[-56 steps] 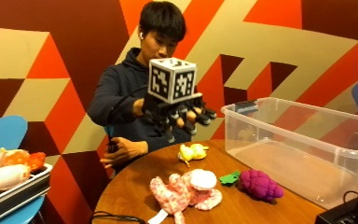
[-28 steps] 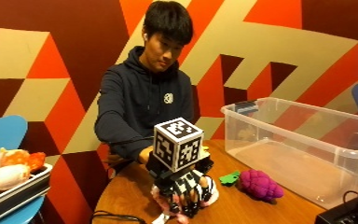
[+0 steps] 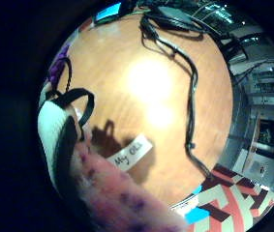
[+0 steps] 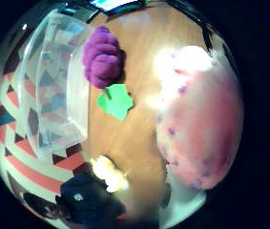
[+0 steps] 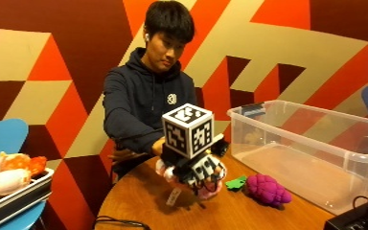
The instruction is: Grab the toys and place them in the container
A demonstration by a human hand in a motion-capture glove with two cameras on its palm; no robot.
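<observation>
Pink plush toy (image 5: 197,184) now lifted.

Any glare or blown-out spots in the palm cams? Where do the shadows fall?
Little finger side palm view: two bright glare patches on the wooden table; the white tag and pink plush toy cast a dark shadow beside them. Thumb side palm view: the plush toy's pale end is washed out; the purple grape toy and clear container are evenly lit. Outside view: no glare.
</observation>
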